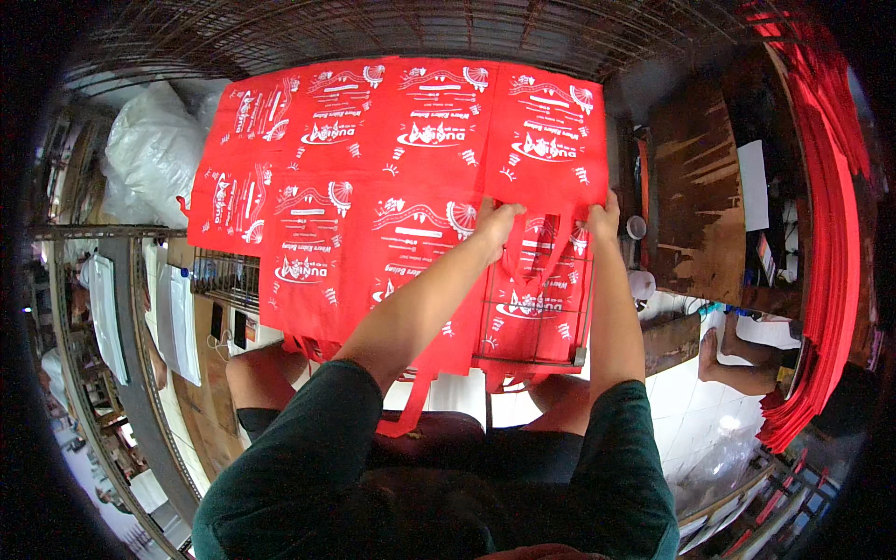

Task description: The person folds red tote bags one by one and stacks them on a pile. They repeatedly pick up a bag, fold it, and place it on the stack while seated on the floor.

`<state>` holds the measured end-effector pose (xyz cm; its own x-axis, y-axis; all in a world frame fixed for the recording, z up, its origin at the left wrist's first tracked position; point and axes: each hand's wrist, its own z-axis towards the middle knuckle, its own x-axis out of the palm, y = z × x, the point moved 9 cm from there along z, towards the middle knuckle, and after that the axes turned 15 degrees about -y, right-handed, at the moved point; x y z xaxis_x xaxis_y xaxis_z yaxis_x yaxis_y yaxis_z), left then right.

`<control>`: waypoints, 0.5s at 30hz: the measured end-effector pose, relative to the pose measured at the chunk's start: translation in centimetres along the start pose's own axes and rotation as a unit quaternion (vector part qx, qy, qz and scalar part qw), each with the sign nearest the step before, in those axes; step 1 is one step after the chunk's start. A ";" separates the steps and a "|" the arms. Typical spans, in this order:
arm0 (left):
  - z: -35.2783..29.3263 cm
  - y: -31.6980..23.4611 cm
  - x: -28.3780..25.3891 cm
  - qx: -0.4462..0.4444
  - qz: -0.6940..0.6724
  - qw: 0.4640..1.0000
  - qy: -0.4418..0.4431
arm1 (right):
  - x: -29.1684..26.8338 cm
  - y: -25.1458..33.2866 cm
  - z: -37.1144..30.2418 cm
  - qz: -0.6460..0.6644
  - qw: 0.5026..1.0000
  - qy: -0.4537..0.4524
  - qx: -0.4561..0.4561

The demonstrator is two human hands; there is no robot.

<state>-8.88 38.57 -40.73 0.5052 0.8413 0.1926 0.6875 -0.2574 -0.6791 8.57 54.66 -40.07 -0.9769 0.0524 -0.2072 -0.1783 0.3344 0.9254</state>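
Observation:
Red fabric bags with white printing lie in overlapping rows over a wire rack (537,350) in front of me. At the far right of the spread is one red bag (546,131), lying flat with its near edge toward me. My left hand (499,229) is closed on the left part of that edge, and my right hand (605,219) pinches its right corner. Between my hands a red strap loop hangs over another printed bag (532,308). The fingertips of both hands are partly hidden. A loose red strap (411,411) dangles near my lap.
Left of the spread sits a clear plastic sack (154,140); phones (217,322) lie below it. At right are a wooden board (695,187), a cup (637,227) and a tall stack of red fabric (826,252). Another person's feet (723,359) show near the stack.

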 end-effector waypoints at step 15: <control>-3.6 -0.9 -2.1 0.223 0.257 0.934 -0.112 | -0.4 1.7 -0.5 -0.101 0.990 -0.036 -0.089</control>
<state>-8.63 35.32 -37.98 0.5525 0.7524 -0.3588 0.0742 -0.4731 -0.8779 8.62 54.75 -38.24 -0.9093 0.0698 -0.4103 -0.3938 0.1749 0.9024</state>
